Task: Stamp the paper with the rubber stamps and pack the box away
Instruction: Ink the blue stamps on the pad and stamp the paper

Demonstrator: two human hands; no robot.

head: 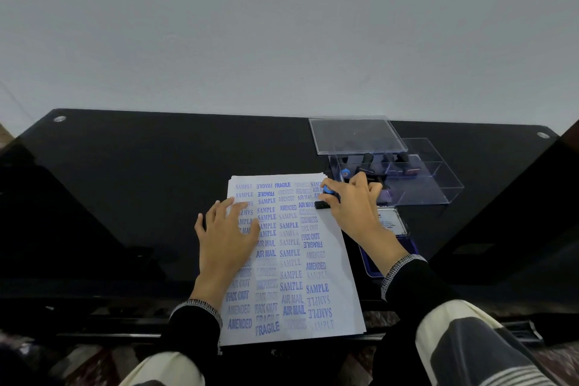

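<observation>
While right hand [351,200] grasps black blue-capped rubber stamp [327,196] at paper's 1 o'clock | left hand [227,230] flat, released on nearly full white paper sheet [294,263] | clear plastic box [407,175] unpacked.

A plain pale grey-white wall [282,25] fills the upper half of the view, evenly lit and unmarked. Against it stands a black glass-topped table [156,166], glossy enough to carry dim reflections. Two round metal fittings sit near its far corners, one at the left [59,118] and one at the right [543,135]. Below the near edge, a dark patterned floor [81,357] in reddish and brown tones shows, blurred at the bottom left.
</observation>
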